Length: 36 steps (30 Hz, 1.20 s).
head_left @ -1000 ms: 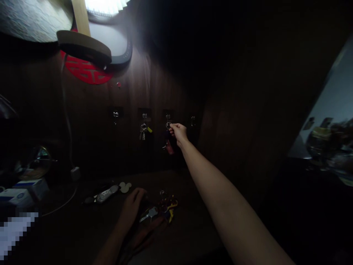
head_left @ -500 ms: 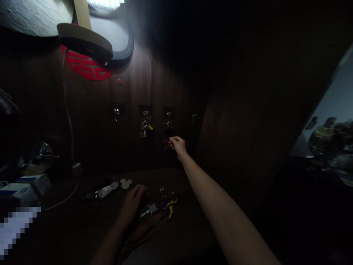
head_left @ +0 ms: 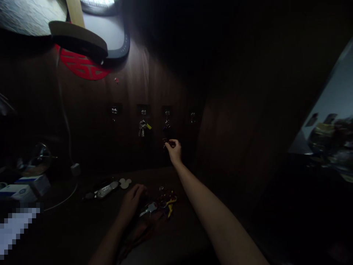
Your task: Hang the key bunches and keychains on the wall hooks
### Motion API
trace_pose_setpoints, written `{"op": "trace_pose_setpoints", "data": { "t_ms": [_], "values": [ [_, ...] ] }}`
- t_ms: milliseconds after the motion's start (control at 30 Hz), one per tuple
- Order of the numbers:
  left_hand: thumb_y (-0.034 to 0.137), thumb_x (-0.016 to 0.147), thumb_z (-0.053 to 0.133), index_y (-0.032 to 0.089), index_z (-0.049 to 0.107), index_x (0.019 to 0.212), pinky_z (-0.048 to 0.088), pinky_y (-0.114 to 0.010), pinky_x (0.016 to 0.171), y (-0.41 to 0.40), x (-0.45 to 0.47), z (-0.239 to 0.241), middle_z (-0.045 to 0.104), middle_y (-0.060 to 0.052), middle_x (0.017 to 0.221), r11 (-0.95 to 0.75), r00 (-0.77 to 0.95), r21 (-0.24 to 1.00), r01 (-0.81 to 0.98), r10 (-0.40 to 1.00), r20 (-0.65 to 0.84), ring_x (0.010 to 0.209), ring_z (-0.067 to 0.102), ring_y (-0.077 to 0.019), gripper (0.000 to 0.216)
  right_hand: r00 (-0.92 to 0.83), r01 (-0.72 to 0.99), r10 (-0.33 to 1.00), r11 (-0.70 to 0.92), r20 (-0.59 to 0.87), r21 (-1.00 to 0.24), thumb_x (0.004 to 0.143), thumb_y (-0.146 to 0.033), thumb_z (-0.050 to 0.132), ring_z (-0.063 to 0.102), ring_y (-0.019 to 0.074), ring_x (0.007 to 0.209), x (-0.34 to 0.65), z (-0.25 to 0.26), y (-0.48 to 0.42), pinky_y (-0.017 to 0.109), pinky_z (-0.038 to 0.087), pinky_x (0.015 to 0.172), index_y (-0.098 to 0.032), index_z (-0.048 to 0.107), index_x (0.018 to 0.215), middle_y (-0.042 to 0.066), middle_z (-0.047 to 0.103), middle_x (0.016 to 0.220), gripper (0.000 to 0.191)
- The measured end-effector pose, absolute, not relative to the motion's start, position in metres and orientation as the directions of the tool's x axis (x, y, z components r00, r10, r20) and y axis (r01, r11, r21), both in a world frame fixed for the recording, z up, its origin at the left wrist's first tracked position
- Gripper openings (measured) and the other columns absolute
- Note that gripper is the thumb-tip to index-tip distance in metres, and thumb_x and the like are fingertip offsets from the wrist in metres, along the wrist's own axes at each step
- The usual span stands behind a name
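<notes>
My right hand [head_left: 174, 148] reaches forward to the dark wooden panel, thumb and fingertips pinched at the lower end of a dark keychain [head_left: 167, 126]. That keychain hangs from the third wall hook [head_left: 167, 112]; its details are lost in shadow. My left hand [head_left: 134, 195] rests on the dark tabletop, fingers loosely bent, with nothing visible in it. Just right of it lie a key with a grey head [head_left: 151, 207] and a tangle of keychains with a yellow braided cord [head_left: 170, 207]. A bunch of silver keys with a yellow tag [head_left: 142, 127] hangs on the second hook.
Further hooks hold the far left [head_left: 114, 110] and far right [head_left: 192, 116] of the row. Left on the table are a silver oblong object [head_left: 107, 189], a mouse-head-shaped tag [head_left: 125, 183], white-and-blue boxes [head_left: 22, 192] and a cable [head_left: 67, 125]. A lamp [head_left: 97, 3] glows above.
My right hand has shifted slightly left and down at the hanging keychain, its thumb now more visible. My left hand stays on the table. The view has moved a little.
</notes>
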State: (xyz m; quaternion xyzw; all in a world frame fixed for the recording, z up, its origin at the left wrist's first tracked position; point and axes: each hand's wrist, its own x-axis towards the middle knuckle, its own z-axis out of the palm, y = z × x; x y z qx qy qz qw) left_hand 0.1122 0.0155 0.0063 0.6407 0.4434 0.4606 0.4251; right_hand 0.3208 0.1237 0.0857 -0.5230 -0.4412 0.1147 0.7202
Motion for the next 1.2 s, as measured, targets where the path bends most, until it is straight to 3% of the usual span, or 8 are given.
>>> {"op": "trace_pose_setpoints", "data": {
  "t_ms": [100, 333, 600, 800, 967, 1100, 1200],
  "values": [
    [0.055, 0.074, 0.047, 0.020, 0.061, 0.073, 0.047, -0.028, 0.066, 0.017, 0.112, 0.004, 0.065, -0.001, 0.072, -0.251, 0.185, 0.951, 0.180, 0.958, 0.218, 0.073, 0.061, -0.0193, 0.038, 0.591, 0.409, 0.570, 0.398, 0.571, -0.821, 0.055, -0.030, 0.069, 0.053, 0.0178, 0.085, 0.315, 0.096, 0.130, 0.029, 0.041, 0.075, -0.021, 0.055, 0.079, 0.003, 0.058, 0.088, 0.029],
    [0.056, 0.074, 0.046, 0.019, 0.060, 0.074, 0.047, -0.028, 0.066, 0.020, 0.112, 0.002, 0.065, -0.002, 0.074, -0.220, 0.182, 0.958, 0.184, 0.966, 0.187, 0.073, 0.060, -0.0199, 0.040, 0.601, 0.289, 0.645, 0.376, 0.473, -0.880, 0.061, -0.028, 0.061, 0.054, 0.0141, 0.061, 0.309, 0.098, 0.135, 0.024, 0.041, 0.058, -0.021, 0.051, 0.071, -0.003, 0.055, 0.063, 0.016],
    [0.051, 0.073, 0.049, 0.020, 0.058, 0.071, 0.045, -0.027, 0.065, 0.019, 0.111, 0.004, 0.061, 0.000, 0.069, -0.239, 0.198, 0.953, 0.189, 0.959, 0.201, 0.070, 0.057, -0.0180, 0.033, 0.530, 0.274, 0.708, 0.379, 0.467, -0.884, 0.061, -0.024, 0.056, 0.048, 0.0103, 0.050, 0.311, 0.097, 0.125, 0.021, 0.036, 0.049, -0.019, 0.062, 0.079, -0.006, 0.053, 0.056, 0.019],
    [0.053, 0.074, 0.048, 0.019, 0.058, 0.072, 0.044, -0.026, 0.063, 0.020, 0.110, 0.002, 0.060, 0.001, 0.069, -0.251, 0.222, 0.947, 0.200, 0.953, 0.206, 0.068, 0.056, -0.0169, 0.035, 0.517, 0.304, 0.731, 0.330, 0.446, -0.894, 0.059, -0.019, 0.057, 0.050, 0.0092, 0.054, 0.319, 0.107, 0.123, 0.019, 0.036, 0.050, -0.019, 0.056, 0.062, -0.005, 0.054, 0.058, 0.003],
    [0.052, 0.074, 0.049, 0.019, 0.060, 0.071, 0.045, -0.027, 0.066, 0.018, 0.109, 0.004, 0.063, 0.001, 0.070, -0.280, 0.203, 0.931, 0.236, 0.951, 0.235, 0.071, 0.058, -0.0178, 0.034, 0.498, 0.280, 0.772, 0.287, 0.395, -0.916, 0.062, -0.037, 0.065, 0.046, 0.0083, 0.049, 0.322, 0.109, 0.112, 0.019, 0.033, 0.045, -0.019, 0.050, 0.067, -0.005, 0.056, 0.058, 0.023],
    [0.053, 0.074, 0.048, 0.019, 0.061, 0.072, 0.046, -0.027, 0.065, 0.019, 0.109, 0.002, 0.064, 0.000, 0.071, -0.290, 0.202, 0.929, 0.229, 0.948, 0.246, 0.072, 0.059, -0.0180, 0.036, 0.490, 0.084, 0.822, 0.285, 0.289, -0.955, 0.076, -0.056, 0.047, 0.043, 0.0075, 0.049, 0.322, 0.101, 0.098, 0.017, 0.028, 0.041, -0.019, 0.056, 0.075, -0.001, 0.061, 0.065, 0.038],
    [0.053, 0.075, 0.047, 0.019, 0.061, 0.072, 0.046, -0.027, 0.066, 0.021, 0.109, -0.001, 0.065, 0.000, 0.071, -0.292, 0.195, 0.926, 0.242, 0.949, 0.248, 0.072, 0.060, -0.0182, 0.036, 0.484, -0.174, 0.866, 0.236, 0.126, -0.956, 0.079, -0.056, 0.043, 0.040, 0.0063, 0.047, 0.324, 0.086, 0.088, 0.016, 0.023, 0.038, -0.018, 0.060, 0.076, 0.000, 0.062, 0.068, 0.041]
  ]
}}
